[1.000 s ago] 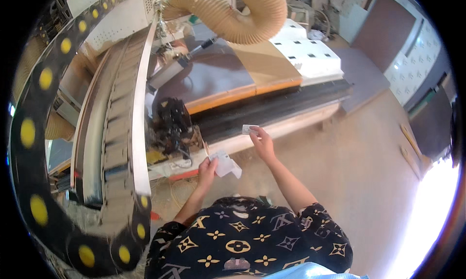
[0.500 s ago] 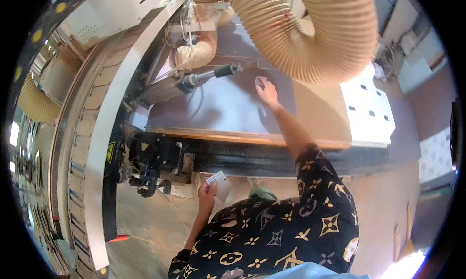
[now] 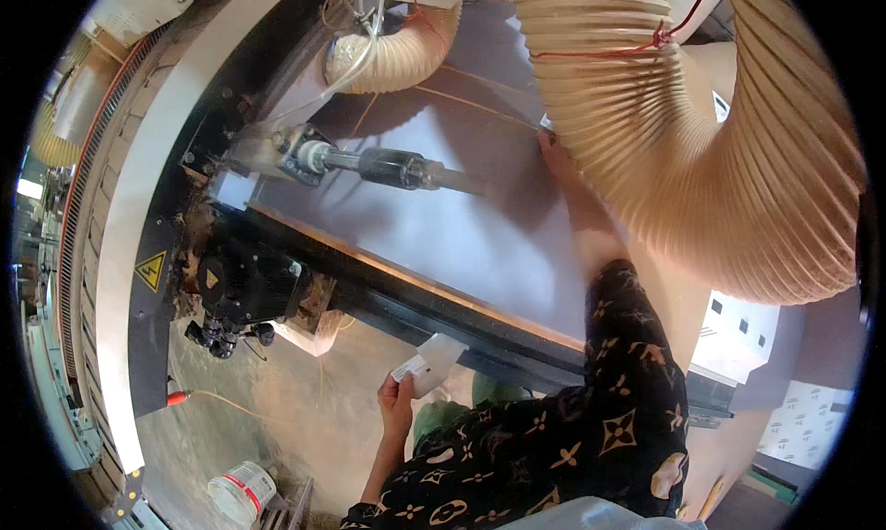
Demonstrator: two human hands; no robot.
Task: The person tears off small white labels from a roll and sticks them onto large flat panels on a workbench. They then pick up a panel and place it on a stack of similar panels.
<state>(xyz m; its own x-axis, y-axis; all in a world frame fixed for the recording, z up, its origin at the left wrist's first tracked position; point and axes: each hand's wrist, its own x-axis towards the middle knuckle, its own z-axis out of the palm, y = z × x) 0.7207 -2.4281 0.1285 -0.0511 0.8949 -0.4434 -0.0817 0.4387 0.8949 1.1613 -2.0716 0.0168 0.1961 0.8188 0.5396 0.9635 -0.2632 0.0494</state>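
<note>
Paper (image 3: 436, 360) pinched by one edge in left grip (image 3: 397, 404), likely sparing its face; right grip (image 3: 557, 158) over board (image 3: 452, 239), closure impossible to tell.

The machine bed (image 3: 369, 295) carries a grey panel (image 3: 480, 262), the floor (image 3: 323, 410) a white bucket (image 3: 242, 493).

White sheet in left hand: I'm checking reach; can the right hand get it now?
Probably not without drawing back: the right hand is stretched over the panel, far from the sheet in the left hand.
</note>
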